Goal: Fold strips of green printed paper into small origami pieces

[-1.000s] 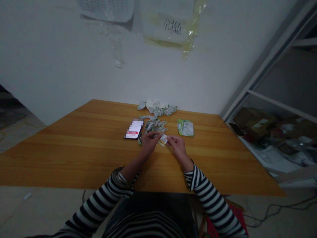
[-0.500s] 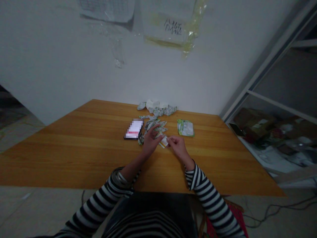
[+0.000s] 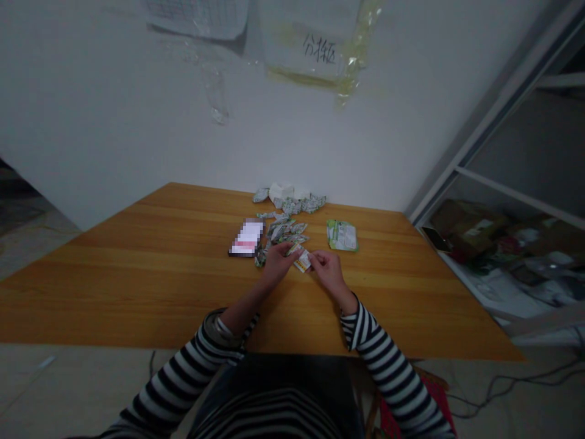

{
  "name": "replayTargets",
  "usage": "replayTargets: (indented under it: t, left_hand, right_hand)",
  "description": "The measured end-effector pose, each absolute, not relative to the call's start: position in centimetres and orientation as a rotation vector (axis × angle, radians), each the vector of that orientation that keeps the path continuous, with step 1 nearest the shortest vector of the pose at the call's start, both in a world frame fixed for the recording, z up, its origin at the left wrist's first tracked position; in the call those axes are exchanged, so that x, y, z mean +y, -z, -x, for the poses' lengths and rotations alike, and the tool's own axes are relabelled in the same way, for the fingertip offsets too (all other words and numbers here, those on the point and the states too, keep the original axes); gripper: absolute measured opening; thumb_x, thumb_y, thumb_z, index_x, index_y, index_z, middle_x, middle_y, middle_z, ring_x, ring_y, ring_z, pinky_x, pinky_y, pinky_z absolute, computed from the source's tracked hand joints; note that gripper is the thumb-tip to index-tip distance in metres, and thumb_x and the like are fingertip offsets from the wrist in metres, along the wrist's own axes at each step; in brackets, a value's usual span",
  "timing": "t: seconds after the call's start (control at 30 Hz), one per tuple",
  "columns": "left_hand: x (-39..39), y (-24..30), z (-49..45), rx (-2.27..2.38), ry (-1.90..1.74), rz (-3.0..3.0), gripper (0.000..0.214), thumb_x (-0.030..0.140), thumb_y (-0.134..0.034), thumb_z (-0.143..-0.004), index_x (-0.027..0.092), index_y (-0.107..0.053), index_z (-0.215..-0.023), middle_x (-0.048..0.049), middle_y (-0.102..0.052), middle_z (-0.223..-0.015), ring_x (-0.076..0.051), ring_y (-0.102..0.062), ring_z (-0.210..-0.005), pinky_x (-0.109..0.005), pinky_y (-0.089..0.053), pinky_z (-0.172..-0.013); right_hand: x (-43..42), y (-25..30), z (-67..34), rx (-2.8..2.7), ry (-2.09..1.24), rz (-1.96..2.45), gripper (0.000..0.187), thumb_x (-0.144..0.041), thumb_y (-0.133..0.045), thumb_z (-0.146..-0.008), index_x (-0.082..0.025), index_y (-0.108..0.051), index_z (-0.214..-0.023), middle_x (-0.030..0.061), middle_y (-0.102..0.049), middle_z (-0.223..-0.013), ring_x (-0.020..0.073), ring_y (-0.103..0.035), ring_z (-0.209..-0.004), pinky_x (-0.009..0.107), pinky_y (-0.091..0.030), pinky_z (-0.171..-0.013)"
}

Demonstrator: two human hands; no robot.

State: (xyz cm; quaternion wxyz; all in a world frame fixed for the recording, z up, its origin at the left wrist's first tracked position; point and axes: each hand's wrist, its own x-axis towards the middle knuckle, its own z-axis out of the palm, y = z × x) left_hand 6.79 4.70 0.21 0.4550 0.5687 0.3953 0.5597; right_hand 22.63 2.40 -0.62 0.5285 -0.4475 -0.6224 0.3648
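Note:
Between my two hands is a small white packet (image 3: pixel 302 261) with a yellow band along its lower edge. My left hand (image 3: pixel 276 263) pinches its left side, thumb on top. The fingertips of my right hand (image 3: pixel 326 268) are closed on its right edge. Just beyond my left hand lies a loose pile of green-and-white packets (image 3: pixel 284 229), partly hidden by that hand. A phone (image 3: pixel 247 237) with a lit screen lies left of the pile. Right of the pile is a flat green-and-white pouch (image 3: pixel 342 236).
Against the wall, more crumpled packets (image 3: pixel 299 203) lie beside a white tissue-like bundle (image 3: pixel 280 192) on the wooden table (image 3: pixel 137 274). Another phone-like dark object (image 3: pixel 436 239) sits at the right table edge. Shelving with boxes (image 3: pixel 479 225) stands to the right.
The raised fingers of my left hand have come down onto the packet. My right hand has stayed nearly still at the packet's right edge.

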Motion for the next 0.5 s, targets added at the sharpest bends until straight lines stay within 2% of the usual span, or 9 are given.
replayTargets:
  t: [0.2,0.43,0.5]
  left_hand:
    - [5.2,0.3,-6.5,0.914,-1.289,-1.396,0.037,0.042,-0.083,-0.054,0.014,-0.067,-0.072,-0.003,-0.071,-0.063,-0.017,-0.065,-0.054,-0.026,-0.054,-0.048]
    - [5.3,0.9,-6.1,0.888,-1.213,-1.435,0.048,0.043,-0.081,-0.056,0.012,-0.065,-0.091,-0.007,-0.073,-0.075,-0.022,-0.069,-0.065,-0.035,-0.058,-0.058]
    - [5.3,0.9,-6.1,0.901,-1.202,-1.483,0.047,0.039,-0.08,-0.058,0.013,-0.066,-0.094,-0.0061,-0.073,-0.075,-0.022,-0.069,-0.066,-0.035,-0.058,-0.059]
  right_hand:
    - [2.8,1.0,-23.0,-1.509,-0.827,1.106,0.032,-0.044,-0.058,-0.083,-0.017,-0.068,-0.069,0.0003,-0.066,-0.055,0.0147,-0.06,-0.048,0.023,-0.044,-0.047]
    - [3.2,1.1,-23.5,-1.563,-0.79,1.137,0.031,-0.041,-0.055,-0.085,-0.016,-0.068,-0.071,0.0013,-0.066,-0.059,0.0137,-0.058,-0.049,0.022,-0.043,-0.048]
    - [3.2,0.9,-23.8,-1.61,-0.777,1.136,0.029,-0.04,-0.057,-0.084,-0.016,-0.068,-0.071,0.0005,-0.065,-0.057,0.0129,-0.057,-0.049,0.021,-0.041,-0.048]
